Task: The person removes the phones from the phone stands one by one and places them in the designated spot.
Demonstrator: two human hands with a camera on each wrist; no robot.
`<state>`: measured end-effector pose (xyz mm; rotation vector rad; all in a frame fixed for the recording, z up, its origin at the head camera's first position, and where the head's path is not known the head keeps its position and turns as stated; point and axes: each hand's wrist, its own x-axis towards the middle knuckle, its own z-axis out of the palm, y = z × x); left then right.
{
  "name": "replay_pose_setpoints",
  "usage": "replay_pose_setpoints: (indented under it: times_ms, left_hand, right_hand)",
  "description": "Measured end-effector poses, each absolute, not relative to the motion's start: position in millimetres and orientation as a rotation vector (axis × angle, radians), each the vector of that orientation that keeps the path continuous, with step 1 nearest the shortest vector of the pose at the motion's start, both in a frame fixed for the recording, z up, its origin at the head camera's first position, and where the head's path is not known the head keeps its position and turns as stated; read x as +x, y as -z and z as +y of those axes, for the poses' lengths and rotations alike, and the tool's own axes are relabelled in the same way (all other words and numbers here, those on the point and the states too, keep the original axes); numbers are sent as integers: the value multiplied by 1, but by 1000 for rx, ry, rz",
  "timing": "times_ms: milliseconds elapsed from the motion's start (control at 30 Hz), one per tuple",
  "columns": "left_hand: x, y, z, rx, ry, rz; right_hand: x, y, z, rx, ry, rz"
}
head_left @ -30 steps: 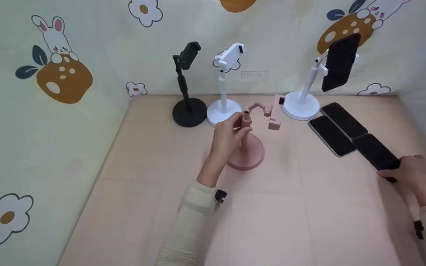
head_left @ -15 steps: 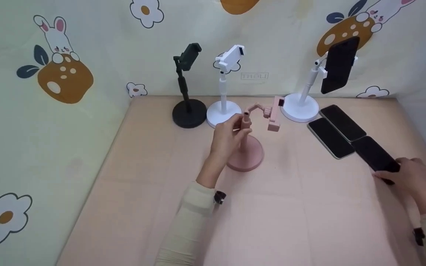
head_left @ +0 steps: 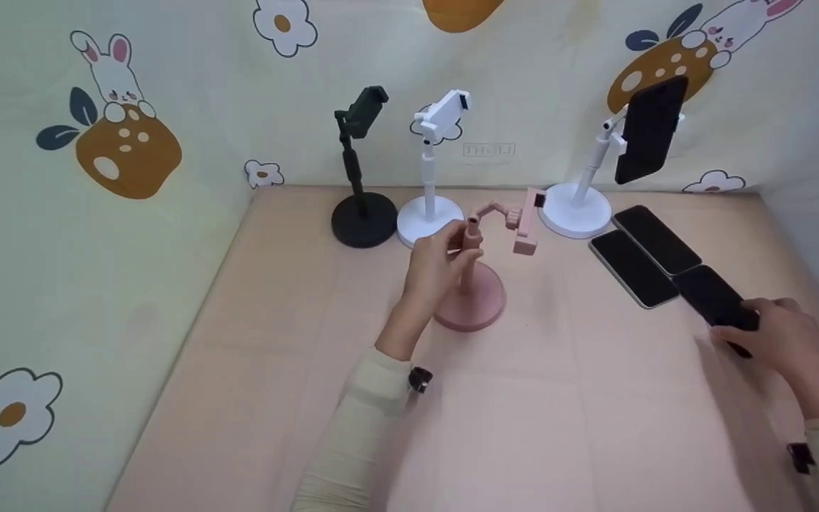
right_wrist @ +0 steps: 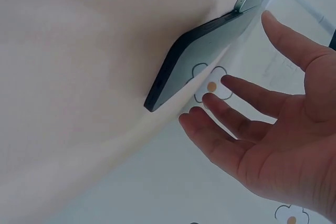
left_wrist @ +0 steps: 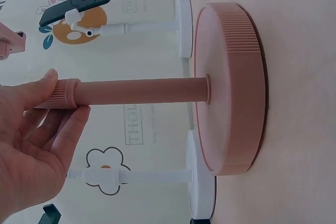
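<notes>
My left hand (head_left: 431, 274) grips the upper post of a pink phone stand (head_left: 477, 299), with thumb and fingers on its ribbed collar in the left wrist view. The stand is upright on its round base; its bent arm carries a clamp (head_left: 525, 227) with no phone in it. My right hand (head_left: 786, 338) hovers over the near end of a dark phone (head_left: 712, 295) lying flat. In the right wrist view its fingers (right_wrist: 252, 95) are spread above the phone (right_wrist: 184, 51), and a gap shows between them.
Two more phones, a rear one (head_left: 657, 240) and a front one (head_left: 633, 269), lie against the first. Behind stand a black phone stand (head_left: 363, 220), a white stand (head_left: 429, 213) and another white stand (head_left: 578, 213) clamping a phone (head_left: 652, 128). A patterned wall (head_left: 189, 85) closes the back.
My right hand has shifted slightly left over the near phone's end. My left hand keeps its grip on the pink stand. The head view has tilted a little.
</notes>
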<state>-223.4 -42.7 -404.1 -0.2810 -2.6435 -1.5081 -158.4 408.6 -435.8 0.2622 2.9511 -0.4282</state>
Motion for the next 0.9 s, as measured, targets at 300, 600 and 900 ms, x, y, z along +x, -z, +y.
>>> replay_pose_setpoints:
  times_ms: [300,600,900]
  left_hand:
    - [-225,401,-41,-249,1517,-2663]
    - [-232,394,-32,-298,1558,-2635]
    - [-245,387,-19,-412,1592,-2602]
  right_hand:
    - [-157,436,403,288,425,2938]
    - [-159,435,402,279,460,2917]
    - [-158,438,401,242,471,2925]
